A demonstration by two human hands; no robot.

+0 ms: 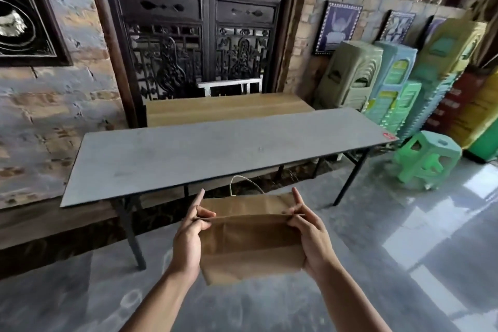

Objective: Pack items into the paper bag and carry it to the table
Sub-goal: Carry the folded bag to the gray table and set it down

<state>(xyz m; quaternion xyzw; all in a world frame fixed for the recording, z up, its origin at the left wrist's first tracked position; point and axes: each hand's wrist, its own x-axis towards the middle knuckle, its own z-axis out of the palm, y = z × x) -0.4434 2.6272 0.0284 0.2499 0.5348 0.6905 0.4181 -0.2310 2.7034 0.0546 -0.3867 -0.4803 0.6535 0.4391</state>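
A brown paper bag [250,240] hangs in the air in front of me, just short of the near edge of a long grey table [210,148]. My left hand [188,237] pinches the bag's left side near its top edge. My right hand [310,237] grips the right side the same way. The bag's mouth is nearly flat, and a white cord handle [244,183] sticks up behind it. What is inside the bag is hidden.
A wooden bench or table [229,109] stands behind the grey one, against a dark carved door [199,35]. Stacks of plastic stools [388,89] line the right wall, and one green stool [427,159] stands on the floor by the table's right end.
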